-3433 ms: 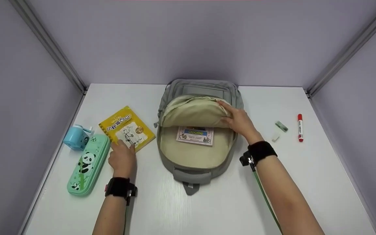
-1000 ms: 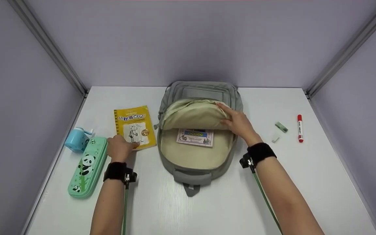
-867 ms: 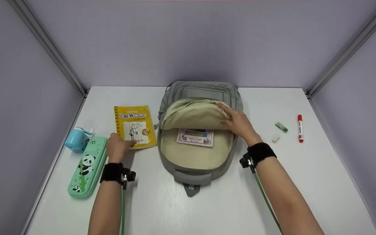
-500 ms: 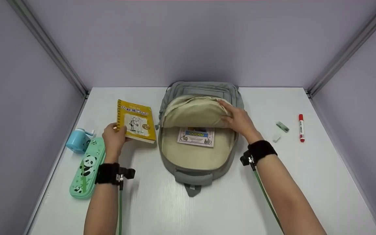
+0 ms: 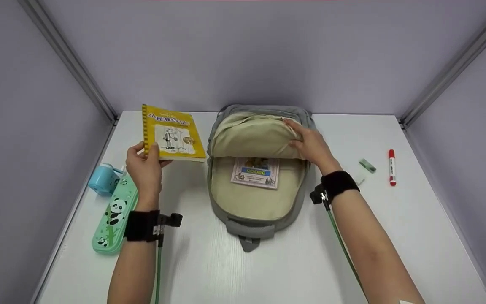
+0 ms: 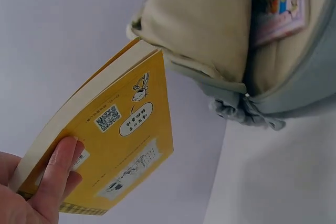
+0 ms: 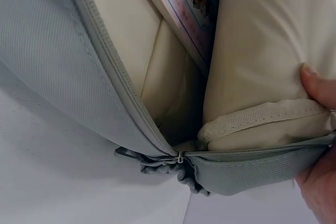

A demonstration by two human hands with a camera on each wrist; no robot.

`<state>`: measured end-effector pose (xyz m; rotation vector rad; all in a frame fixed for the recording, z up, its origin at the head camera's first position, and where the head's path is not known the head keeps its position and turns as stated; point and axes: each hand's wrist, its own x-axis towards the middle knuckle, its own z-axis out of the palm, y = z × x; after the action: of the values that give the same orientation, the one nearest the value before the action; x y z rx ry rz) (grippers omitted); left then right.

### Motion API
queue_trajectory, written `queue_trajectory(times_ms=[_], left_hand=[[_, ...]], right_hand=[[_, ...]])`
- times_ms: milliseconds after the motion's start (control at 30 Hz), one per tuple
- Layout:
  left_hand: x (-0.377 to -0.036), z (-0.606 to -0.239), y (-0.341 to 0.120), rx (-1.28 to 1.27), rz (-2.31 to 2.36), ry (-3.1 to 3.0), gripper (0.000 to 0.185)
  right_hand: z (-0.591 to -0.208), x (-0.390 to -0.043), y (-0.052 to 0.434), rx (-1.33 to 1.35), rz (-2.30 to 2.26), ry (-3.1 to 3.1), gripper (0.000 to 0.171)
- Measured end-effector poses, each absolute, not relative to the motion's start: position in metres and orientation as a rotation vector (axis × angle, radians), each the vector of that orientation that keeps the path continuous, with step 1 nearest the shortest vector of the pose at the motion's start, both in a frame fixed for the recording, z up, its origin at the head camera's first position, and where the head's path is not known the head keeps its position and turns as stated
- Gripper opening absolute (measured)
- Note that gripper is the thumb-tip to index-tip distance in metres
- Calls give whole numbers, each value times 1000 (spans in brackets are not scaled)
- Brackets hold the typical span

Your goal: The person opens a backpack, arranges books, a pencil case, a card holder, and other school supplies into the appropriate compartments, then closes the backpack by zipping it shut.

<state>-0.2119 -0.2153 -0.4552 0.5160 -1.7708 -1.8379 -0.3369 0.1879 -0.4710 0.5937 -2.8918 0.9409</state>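
Left hand [image 5: 144, 166] has the yellow paperback book [image 5: 171, 133] pinched at its lower corner, thumb on the cover and fingers [image 6: 58, 174] underneath, lifted off the white table [image 5: 268, 270] just left of the grey backpack [image 5: 260, 215]. Right hand [image 5: 310, 143] is curled around the edge of the cream-lined front flap [image 5: 251, 135], holding the main compartment open.

What could go wrong, I reckon: that's a corner-only grip on a fairly thick book, so it could sag or twist out of the fingers. The far corner sits right by the flap's edge and could catch on the zipper [image 6: 247, 111]. If the right hand lets go, the flap drops over the opening.

Count: 2 books, the yellow one and 1 picture book [image 5: 256, 172] already inside the bag. 1 backpack, 1 panda pencil case [image 5: 114, 215], 1 blue pencil sharpener [image 5: 101, 179], 1 red marker [image 5: 391, 166], and 1 small green thing [image 5: 367, 165] near it, maybe an eraser, can't tell.
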Motion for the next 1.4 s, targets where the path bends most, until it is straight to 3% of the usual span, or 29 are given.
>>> queue_trajectory(times_ms=[367, 667, 933, 1400], left_hand=[[-183, -410, -186, 143, -2020, -1476, 25], [-169, -401, -173, 45, -2324, -1613, 24], [-170, -420, -161, 41, -2478, -1806, 25], [-172, -473, -129, 298, -2746, -1864, 28]], right_hand=[[-464, -343, 176, 517, 768, -2902, 70], [-456, -347, 179, 510, 770, -2932, 70], [-455, -346, 181, 485, 849, -2938, 71], [-452, -347, 182, 486, 907, -2941, 73]])
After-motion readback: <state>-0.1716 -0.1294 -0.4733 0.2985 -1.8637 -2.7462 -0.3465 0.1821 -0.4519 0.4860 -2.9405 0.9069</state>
